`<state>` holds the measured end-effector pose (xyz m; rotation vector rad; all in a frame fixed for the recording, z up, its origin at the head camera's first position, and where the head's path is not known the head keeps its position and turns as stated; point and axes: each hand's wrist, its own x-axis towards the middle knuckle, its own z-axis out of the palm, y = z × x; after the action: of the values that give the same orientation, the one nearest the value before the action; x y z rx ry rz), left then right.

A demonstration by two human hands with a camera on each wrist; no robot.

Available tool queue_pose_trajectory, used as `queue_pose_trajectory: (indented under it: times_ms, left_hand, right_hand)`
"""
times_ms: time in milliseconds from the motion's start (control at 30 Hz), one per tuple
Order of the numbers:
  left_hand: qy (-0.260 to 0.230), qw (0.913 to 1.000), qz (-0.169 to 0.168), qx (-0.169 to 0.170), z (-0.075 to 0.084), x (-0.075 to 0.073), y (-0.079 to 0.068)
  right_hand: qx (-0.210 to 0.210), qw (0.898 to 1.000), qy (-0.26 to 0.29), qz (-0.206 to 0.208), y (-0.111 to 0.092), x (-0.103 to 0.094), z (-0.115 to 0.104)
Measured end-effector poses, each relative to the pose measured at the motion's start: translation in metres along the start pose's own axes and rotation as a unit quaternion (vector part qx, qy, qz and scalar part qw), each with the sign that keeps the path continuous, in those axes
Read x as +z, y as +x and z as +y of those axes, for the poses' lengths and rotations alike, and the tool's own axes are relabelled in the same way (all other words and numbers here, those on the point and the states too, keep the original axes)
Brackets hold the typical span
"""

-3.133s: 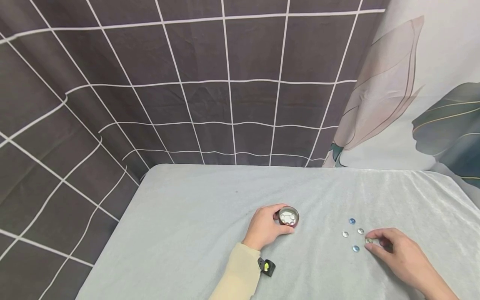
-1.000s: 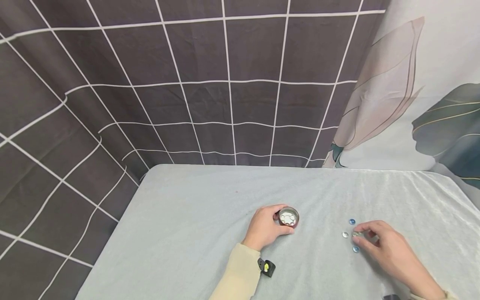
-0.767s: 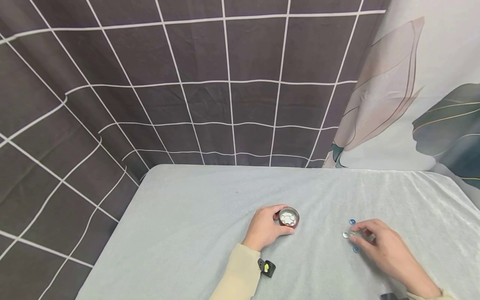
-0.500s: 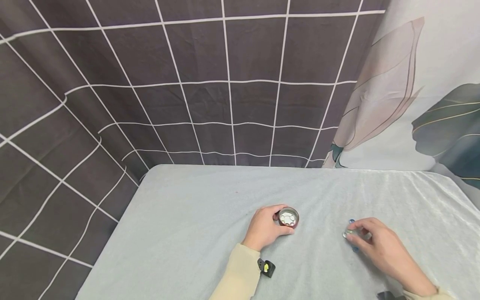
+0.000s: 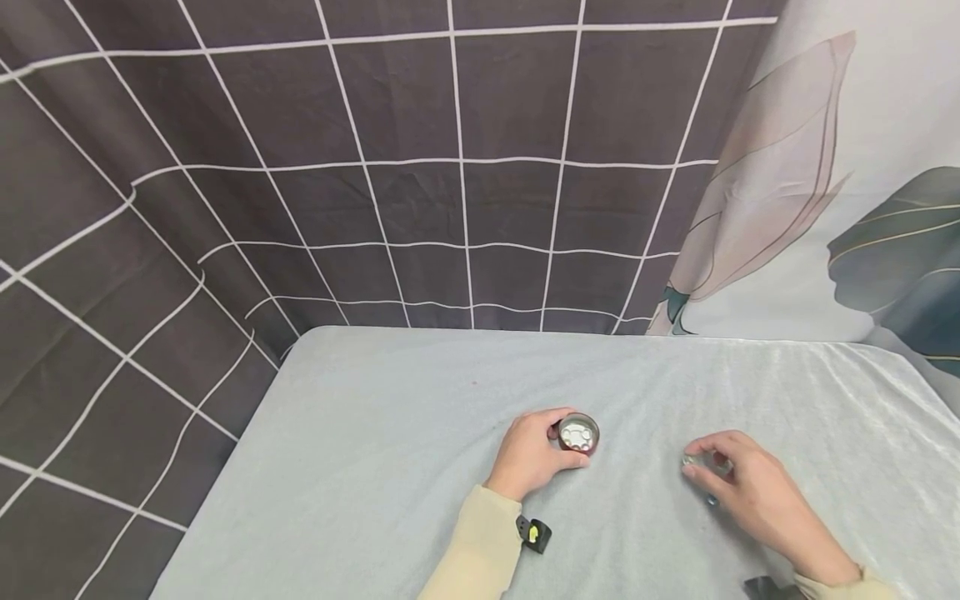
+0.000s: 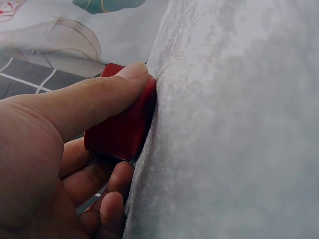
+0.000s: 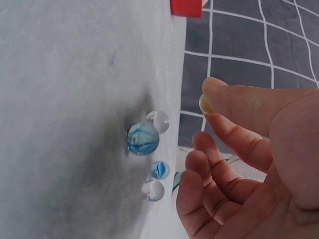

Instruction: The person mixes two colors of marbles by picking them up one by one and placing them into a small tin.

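My left hand [image 5: 528, 454] holds a small round red tin [image 5: 578, 434], thumb on one side and fingers on the other. Several clear marbles show inside it in the head view. The left wrist view has the tin's red side [image 6: 122, 132] beneath the thumb. Over on the right, my right hand [image 5: 757, 492] pinches a clear marble [image 7: 206, 105] between thumb and forefinger, off the cloth. Beside that hand lie a large blue swirled marble [image 7: 143, 139], a smaller blue one [image 7: 160, 170], a clear marble [image 7: 160, 121] and another clear marble [image 7: 153, 190]. The head view mostly hides them.
A pale grey velvety cloth [image 5: 405, 433] covers the table. Behind it hangs a dark curtain with a white grid [image 5: 510, 208], and a leaf-patterned curtain [image 5: 787, 208] at the right. A black strap device [image 5: 534, 534] sits on my left wrist.
My right hand has moved left past the loose marbles with the pinched clear marble, now covering most of them from the head view. The left hand and tin have stayed put.
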<state>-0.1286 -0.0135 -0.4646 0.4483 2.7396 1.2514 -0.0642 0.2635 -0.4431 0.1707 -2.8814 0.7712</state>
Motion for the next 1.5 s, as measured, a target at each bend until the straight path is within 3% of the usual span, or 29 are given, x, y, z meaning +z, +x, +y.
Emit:
queue_pose_trajectory:
  times_ms: [800, 1500]
  left_hand:
    - [0.009, 0.9999, -0.001, -0.004, 0.001, 0.0, 0.0]
    - [0.006, 1.0, 0.001, 0.0, 0.001, 0.0, 0.0]
  right_hand:
    - [-0.063, 0.997, 0.026, 0.048, 0.007, 0.009, -0.012]
    - [-0.073, 0.996, 0.035, 0.045, 0.015, 0.014, -0.022]
